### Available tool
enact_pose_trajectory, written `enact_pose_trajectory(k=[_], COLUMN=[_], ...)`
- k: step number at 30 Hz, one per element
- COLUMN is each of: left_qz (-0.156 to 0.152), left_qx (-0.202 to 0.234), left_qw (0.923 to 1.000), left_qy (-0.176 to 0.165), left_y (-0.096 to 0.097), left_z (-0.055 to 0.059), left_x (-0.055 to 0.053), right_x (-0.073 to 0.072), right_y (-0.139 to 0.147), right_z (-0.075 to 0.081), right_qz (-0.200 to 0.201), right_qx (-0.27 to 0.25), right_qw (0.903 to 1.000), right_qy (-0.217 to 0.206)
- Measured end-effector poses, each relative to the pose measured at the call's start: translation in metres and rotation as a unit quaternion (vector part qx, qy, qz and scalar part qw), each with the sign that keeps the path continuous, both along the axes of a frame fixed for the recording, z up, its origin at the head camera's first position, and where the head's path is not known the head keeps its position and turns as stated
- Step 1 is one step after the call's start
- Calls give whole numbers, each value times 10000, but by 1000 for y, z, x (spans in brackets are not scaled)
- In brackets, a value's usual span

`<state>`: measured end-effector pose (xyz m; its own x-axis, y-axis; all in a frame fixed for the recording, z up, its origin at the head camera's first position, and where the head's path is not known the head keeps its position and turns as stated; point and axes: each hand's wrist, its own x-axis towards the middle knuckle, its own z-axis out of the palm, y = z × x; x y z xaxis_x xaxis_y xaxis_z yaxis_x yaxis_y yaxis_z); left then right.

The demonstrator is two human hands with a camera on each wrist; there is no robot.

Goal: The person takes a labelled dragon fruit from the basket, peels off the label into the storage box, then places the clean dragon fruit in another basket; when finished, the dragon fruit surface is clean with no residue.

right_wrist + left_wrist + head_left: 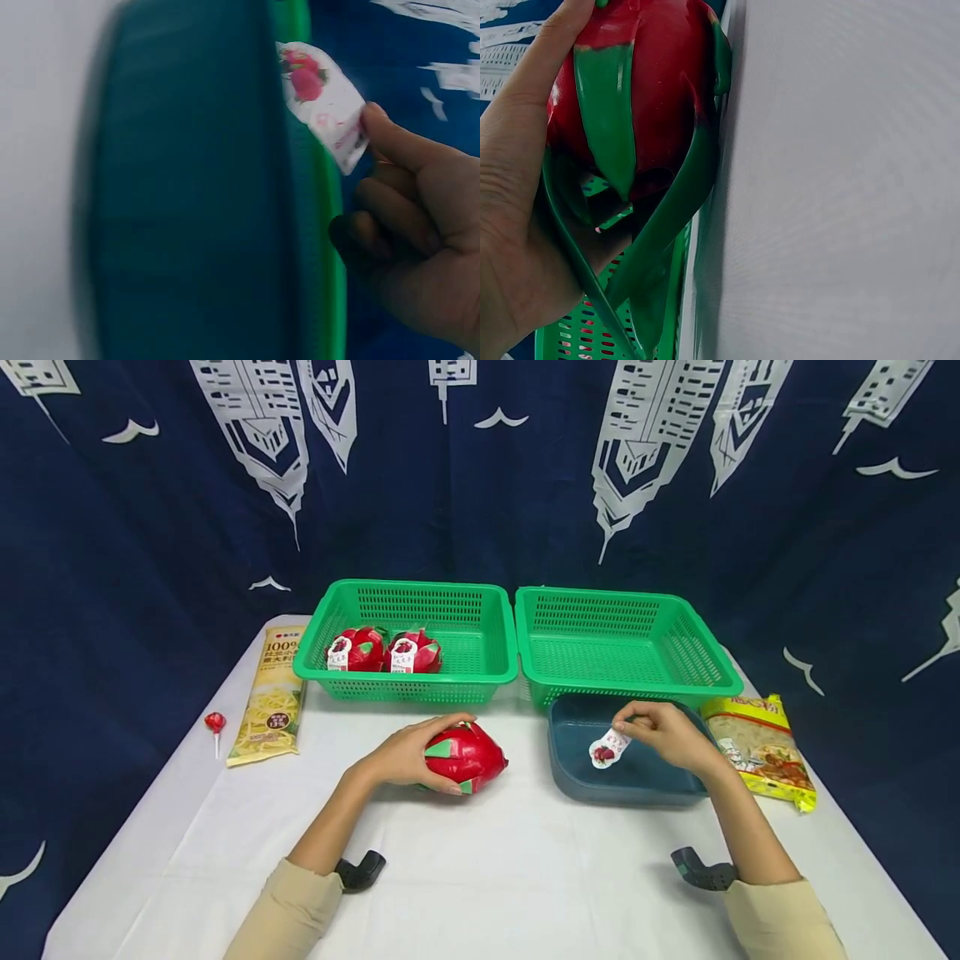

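Note:
My left hand (408,756) grips a red dragon fruit (468,758) with green scales, resting on the white table; the left wrist view shows the thumb along one side of the fruit (660,82). Between thumb and finger, my right hand (667,735) pinches a small white label (609,749) printed with a picture of red fruit. That label hangs above a dark blue bin (622,792). In the right wrist view the label (322,97) is held by one end, its picture side showing.
Two dragon fruits (366,650) with white labels sit in the left green basket (405,687). Beside it stands the right green basket (600,660), behind the bin. A pasta packet (272,697) and a red lollipop (215,722) lie at left, a yellow noodle packet (761,747) at right.

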<state>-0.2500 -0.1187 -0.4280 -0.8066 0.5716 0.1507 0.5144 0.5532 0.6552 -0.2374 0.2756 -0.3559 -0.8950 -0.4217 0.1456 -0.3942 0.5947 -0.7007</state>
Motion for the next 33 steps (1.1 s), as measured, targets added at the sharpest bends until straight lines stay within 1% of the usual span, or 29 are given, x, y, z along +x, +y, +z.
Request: enact_pose_trajectory(k=[2, 4, 7, 11, 14, 18, 21, 24, 29, 33], left_qz=[-17, -36, -34, -5, 5, 1, 7, 34, 47, 23], left_qx=[47, 93, 143, 176, 178, 211, 251, 214, 239, 230], left_qw=[10000, 9999, 9998, 9997, 9995, 9995, 9995, 9996, 9996, 9997], left_qy=[-40, -65, -101, -187, -245, -224, -198, -192, -156, -117], left_y=[0, 0, 0, 0, 0, 0, 0, 0, -1, 0], left_z=[0, 0, -1, -3, -5, -8, -8, -7, -4, -2], left_x=[0, 0, 0, 1, 3, 2, 2, 3, 2, 1], right_x=[-11, -26, -34, -38, -37, -36, -35, -36, -36, -33], right_y=[3, 7, 5, 1, -1, 0, 2, 3, 3, 1], right_z=[-14, -33, -45, -55, -59, -64, -67, -69, -69, -64], right_qz=[182, 258, 243, 175, 135, -14, -128, -159, -232, -533], right_qx=[387, 632, 908, 1154, 1376, 1623, 1757, 1895, 1988, 2053], right_qw=[9991, 9974, 9947, 9919, 9892, 9854, 9831, 9806, 9781, 9739], right_qy=[52, 223, 422, 497, 488, 509, 496, 474, 562, 806])
